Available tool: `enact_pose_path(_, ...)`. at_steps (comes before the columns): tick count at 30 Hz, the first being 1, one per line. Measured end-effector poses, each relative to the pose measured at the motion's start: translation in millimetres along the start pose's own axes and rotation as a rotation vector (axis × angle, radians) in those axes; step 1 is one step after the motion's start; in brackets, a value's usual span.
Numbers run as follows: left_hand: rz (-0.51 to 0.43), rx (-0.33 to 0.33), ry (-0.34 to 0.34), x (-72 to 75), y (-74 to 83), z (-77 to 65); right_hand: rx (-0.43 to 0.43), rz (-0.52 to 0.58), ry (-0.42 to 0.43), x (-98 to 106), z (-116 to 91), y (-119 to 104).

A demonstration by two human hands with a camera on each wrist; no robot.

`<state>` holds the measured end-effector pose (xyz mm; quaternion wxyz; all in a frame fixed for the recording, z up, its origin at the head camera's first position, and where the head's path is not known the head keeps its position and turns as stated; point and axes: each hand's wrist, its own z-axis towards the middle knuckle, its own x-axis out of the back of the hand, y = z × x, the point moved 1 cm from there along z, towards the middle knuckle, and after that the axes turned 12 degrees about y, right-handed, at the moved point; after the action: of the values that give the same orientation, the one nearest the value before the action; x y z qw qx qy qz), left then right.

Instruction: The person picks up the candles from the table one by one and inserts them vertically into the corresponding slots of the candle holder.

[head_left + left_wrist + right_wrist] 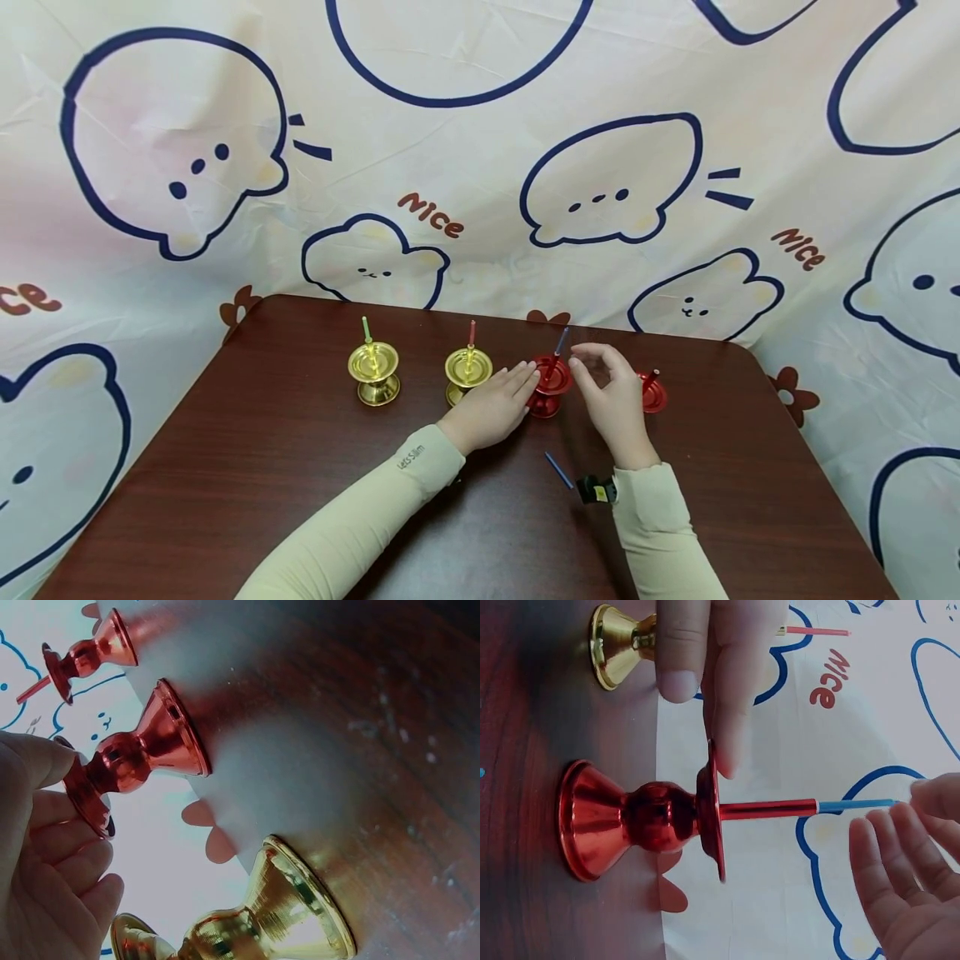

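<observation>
A red metal candle holder (544, 406) stands upright, with a blue candle (855, 805) set in its red socket tube. At its dish, my left hand (487, 410) holds the rim from the left, thumb and fingers on either side in the left wrist view. My right hand (611, 398) is just right of the blue candle, thumb and fingertips drawn near each other. In the right wrist view those fingertips (904, 814) overlap the candle's tip, while the head view shows them slightly apart from it. A loose blue candle (558, 470) lies on the table in front.
To the left stand two gold candle holders, one with a green candle (366, 330), the other with a red candle (472, 334). Another red holder (656, 394) is partly behind my right hand. A printed cloth (487, 167) hangs behind the brown table (225, 467).
</observation>
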<state>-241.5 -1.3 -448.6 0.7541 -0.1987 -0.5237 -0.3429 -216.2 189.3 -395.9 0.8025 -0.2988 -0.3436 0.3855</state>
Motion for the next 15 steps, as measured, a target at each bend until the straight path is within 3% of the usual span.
enact_pose_path(15,-0.040,0.037,-0.013,6.9,3.5,0.5,-0.100,-0.188,-0.154,16.1,-21.3,2.5)
